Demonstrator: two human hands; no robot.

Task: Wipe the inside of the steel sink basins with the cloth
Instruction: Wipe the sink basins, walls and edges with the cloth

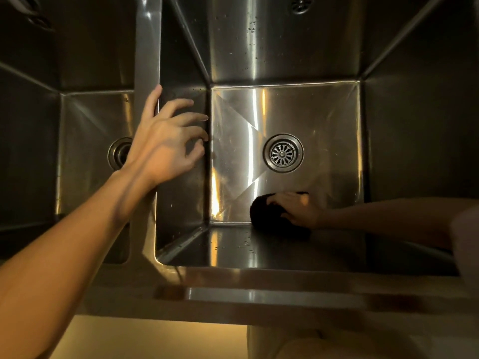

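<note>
I look straight down into two steel sink basins. The right basin point(324, 112) has a round strainer drain point(283, 153) in its floor. Down at the near edge of that floor, my right hand point(302, 208) grips a dark bunched cloth point(267, 211) and presses it into the corner where floor meets front wall. My left hand point(168, 141) hovers at the steel divider point(147, 60) between the basins, its thumb touching the divider's top and its fingers spread loosely and holding nothing. The left basin point(85, 141) shows part of its own drain point(119, 152) behind my left wrist.
The sink's front rim point(259, 296) runs across the bottom of the view. An overflow grille point(300, 5) sits high on the right basin's back wall. Water spots dot the back and left walls. A pale sleeve point(466, 237) shows at the right edge.
</note>
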